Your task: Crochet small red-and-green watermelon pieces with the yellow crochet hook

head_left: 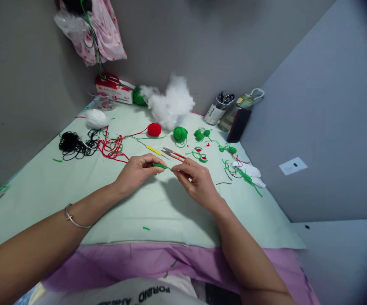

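Above the middle of the table, my left hand (136, 173) is closed, pinching a small green crocheted piece (159, 165) between thumb and fingers. A short strand of green yarn (168, 168) runs from that piece to my right hand (198, 181), whose thumb and fingertips are closed on it. Just beyond my hands lie a yellow-handled crochet hook (153, 149) and orange-handled thread snips (176, 155). A thin needle-like tool lies beside them. My fingers partly cover the green piece.
Behind are a red yarn ball (154, 129), a green yarn ball (180, 134) and white stuffing (172, 103). Tangled red yarn (112, 148), black yarn (70, 145) and a white ball (96, 119) lie left. Green scraps (245, 176), a pen cup (215, 112) and a phone (239, 126) are right.
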A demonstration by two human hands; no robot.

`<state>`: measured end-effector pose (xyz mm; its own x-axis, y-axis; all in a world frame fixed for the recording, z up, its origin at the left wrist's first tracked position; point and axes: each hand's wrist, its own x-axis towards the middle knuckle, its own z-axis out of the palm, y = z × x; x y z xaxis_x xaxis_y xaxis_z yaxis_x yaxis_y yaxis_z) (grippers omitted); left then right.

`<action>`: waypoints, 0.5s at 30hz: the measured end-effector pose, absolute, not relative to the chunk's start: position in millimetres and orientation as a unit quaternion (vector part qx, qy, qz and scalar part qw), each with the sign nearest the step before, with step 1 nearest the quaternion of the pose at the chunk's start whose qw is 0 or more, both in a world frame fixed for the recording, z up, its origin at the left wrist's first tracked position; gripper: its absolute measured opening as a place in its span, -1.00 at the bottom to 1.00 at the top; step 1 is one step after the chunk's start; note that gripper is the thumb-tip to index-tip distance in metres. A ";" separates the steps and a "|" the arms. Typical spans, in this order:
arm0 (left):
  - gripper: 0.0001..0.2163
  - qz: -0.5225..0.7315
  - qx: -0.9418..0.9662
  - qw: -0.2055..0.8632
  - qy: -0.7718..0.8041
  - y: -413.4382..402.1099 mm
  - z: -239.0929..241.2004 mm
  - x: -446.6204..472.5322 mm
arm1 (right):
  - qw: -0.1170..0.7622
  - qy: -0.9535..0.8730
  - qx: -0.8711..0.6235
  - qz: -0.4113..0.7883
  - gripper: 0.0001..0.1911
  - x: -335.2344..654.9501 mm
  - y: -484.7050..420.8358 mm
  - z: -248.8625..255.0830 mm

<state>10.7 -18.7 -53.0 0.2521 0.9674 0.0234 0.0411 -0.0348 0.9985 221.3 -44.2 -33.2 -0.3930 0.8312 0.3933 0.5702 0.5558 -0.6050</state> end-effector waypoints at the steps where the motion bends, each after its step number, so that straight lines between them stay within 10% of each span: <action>1: -0.83 0.429 0.583 0.536 0.433 -19.0 -53.7 10.6 | 0.338 -0.811 -0.434 0.198 -0.81 221.2 -44.2 -32.7; 15: -0.76 0.412 0.531 0.626 0.396 -20.3 -54.0 15.1 | 0.408 -0.716 -0.459 0.331 -0.89 211.1 -37.3 -44.0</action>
